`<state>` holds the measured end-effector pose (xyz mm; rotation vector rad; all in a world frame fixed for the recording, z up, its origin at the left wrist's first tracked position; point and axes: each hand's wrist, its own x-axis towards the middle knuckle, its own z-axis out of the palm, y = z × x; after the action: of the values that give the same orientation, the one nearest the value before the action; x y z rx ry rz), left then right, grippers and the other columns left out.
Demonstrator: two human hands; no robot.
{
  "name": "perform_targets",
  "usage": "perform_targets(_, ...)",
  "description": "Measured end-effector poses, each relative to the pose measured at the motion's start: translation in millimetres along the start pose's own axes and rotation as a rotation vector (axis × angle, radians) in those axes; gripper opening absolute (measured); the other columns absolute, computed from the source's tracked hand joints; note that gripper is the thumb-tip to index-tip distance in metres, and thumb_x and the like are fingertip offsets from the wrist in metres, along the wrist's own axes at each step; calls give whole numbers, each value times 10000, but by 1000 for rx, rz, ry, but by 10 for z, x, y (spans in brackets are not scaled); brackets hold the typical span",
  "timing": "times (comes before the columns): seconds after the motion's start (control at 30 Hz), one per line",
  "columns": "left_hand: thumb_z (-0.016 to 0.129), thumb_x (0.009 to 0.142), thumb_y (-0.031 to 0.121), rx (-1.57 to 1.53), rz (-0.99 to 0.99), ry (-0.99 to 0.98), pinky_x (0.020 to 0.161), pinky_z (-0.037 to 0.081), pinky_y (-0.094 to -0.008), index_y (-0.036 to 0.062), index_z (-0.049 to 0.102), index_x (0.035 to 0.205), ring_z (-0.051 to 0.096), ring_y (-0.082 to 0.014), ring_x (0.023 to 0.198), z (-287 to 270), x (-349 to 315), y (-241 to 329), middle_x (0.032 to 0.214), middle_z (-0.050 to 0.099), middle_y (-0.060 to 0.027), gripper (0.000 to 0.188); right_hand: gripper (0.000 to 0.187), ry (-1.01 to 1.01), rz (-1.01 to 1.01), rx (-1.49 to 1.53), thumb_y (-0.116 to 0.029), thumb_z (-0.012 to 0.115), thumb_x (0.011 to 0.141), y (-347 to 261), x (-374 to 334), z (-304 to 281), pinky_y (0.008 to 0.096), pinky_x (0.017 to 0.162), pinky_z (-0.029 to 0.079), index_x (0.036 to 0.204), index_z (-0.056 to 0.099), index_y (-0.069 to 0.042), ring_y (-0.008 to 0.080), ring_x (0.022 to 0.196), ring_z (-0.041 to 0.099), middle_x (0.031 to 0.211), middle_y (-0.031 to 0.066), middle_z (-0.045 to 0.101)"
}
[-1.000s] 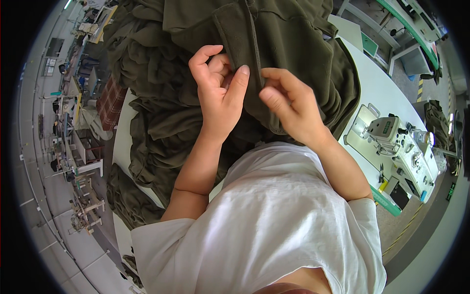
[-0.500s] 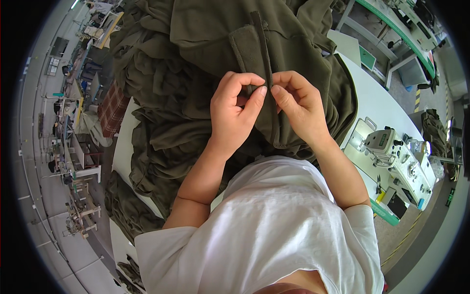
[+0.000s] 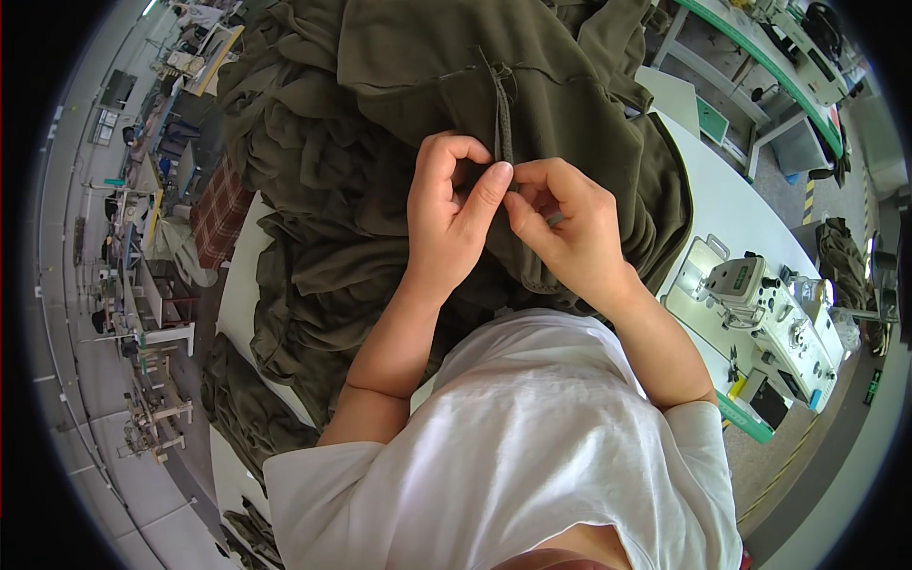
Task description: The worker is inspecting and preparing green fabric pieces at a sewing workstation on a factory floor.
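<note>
A dark olive-green garment (image 3: 427,47) is spread over a large heap of the same cloth in front of me. A narrow seam edge (image 3: 503,119) stands up from it, with loose threads at its far end. My left hand (image 3: 453,209) pinches this edge between thumb and forefinger. Close beside it, my right hand (image 3: 570,223) has its thumb and forefinger closed at the same edge, nearly touching the left thumb. What lies right between the fingertips is mostly hidden.
Bunched olive cloth (image 3: 313,237) covers much of the white table (image 3: 736,190). At the right stands a white sewing machine (image 3: 760,294), with small black snips (image 3: 732,365) near it. A plaid cloth (image 3: 220,214) hangs at the left, past the table edge. More workbenches line both sides.
The flap beside the seam has been turned over, so the edge now shows as a thin ridge with threads. My right hand has shifted slightly left, closer to the left.
</note>
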<state>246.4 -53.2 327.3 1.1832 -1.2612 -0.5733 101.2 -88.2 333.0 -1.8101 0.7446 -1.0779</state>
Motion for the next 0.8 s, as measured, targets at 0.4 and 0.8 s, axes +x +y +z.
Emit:
perform_targets(0.4, 638, 859, 41, -147, -133, -25, 562, 375, -150, 29, 553, 857, 454, 1, 639, 37, -21, 177, 743, 538, 50, 86, 88, 59, 206, 478, -91, 603, 887, 15, 128, -19, 190, 589, 428, 897, 580, -6, 46, 669, 511, 747, -30, 556)
perform_targets(0.8, 658, 834, 44, -474, -299, -18, 602, 392, -148, 31, 547, 906, 476, -3, 664, 14, -41, 47, 779, 549, 39, 133, 115, -51, 528, 952, -136, 609, 877, 43, 165, -73, 195, 545, 436, 887, 591, -22, 70, 587, 524, 707, -2, 553)
